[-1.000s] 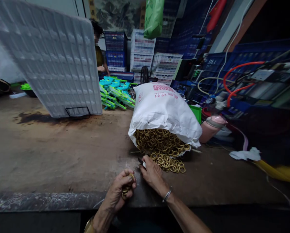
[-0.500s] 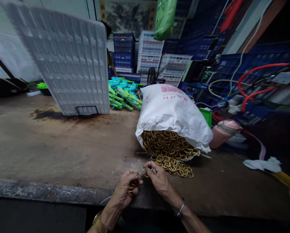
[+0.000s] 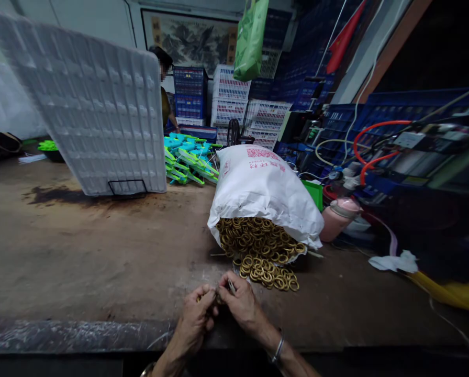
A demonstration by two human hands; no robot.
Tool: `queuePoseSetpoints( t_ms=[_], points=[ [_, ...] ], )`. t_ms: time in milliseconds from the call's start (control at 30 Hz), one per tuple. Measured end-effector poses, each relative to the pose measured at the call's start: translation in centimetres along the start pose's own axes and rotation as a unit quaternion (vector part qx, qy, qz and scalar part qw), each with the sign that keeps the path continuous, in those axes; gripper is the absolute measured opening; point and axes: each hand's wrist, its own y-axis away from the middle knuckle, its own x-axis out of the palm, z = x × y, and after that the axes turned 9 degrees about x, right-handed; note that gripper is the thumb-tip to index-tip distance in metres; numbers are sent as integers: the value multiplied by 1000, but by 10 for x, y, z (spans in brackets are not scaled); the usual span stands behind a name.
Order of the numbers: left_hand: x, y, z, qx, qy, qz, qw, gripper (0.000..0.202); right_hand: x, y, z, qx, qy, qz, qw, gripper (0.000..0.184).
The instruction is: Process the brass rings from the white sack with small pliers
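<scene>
Near the table's front edge, my left hand (image 3: 195, 317) is closed, with a glint of brass rings (image 3: 199, 299) at its fingers. The rest of what it holds is hidden by the fingers. My right hand (image 3: 242, 303) meets it fingertip to fingertip and is closed around a small thin metal tool (image 3: 232, 286), whose kind I cannot make out. Just beyond the hands lies a loose heap of brass rings (image 3: 269, 272). It spills from the mouth of a white woven sack (image 3: 254, 183) lying on its side, full of such rings.
A ribbed white plastic panel (image 3: 101, 115) leans upright in a black wire stand (image 3: 127, 188). Green and blue plastic parts (image 3: 187, 159) lie behind the sack. A pink bottle (image 3: 340, 217) and a white cloth (image 3: 394, 261) are on the right. Another person (image 3: 166, 104) stands at the back.
My hands have come together, and the fingertips now meet. The ring at my right fingertips and those in my left hand are now mostly hidden. The whole view has shifted slightly.
</scene>
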Motion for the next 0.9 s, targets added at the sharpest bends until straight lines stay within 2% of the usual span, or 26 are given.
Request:
queuePoseSetpoints(
  t_ms=[200, 433, 567, 667, 733, 800, 900],
  points=[
    [3, 3, -3, -13, -47, 25, 999, 35, 2, 1, -5, -8, -24, -16, 1000, 8],
    [6, 3, 0, 13, -106, -18, 994, 35, 3, -2, -8, 21, -27, -17, 999, 12],
    [7, 1, -1, 81, -169, -39, 982, 30, 3, -5, -14, 53, -2, -2, 999, 16],
    [7, 1, -3, 140, -201, -38, 969, 26, 1, -6, -15, 64, 9, 22, 998, 20],
    [7, 1, -4, 155, -204, -31, 966, 26, 0, -7, -14, 83, -11, 43, 996, 20],
    [7, 1, -4, 147, -204, -23, 968, 26, 0, -7, -13, 101, -40, 52, 993, 18],
    [5, 0, -3, 78, -189, -8, 979, 25, 0, -7, -14, 105, -67, 38, 991, 17]
  ],
)
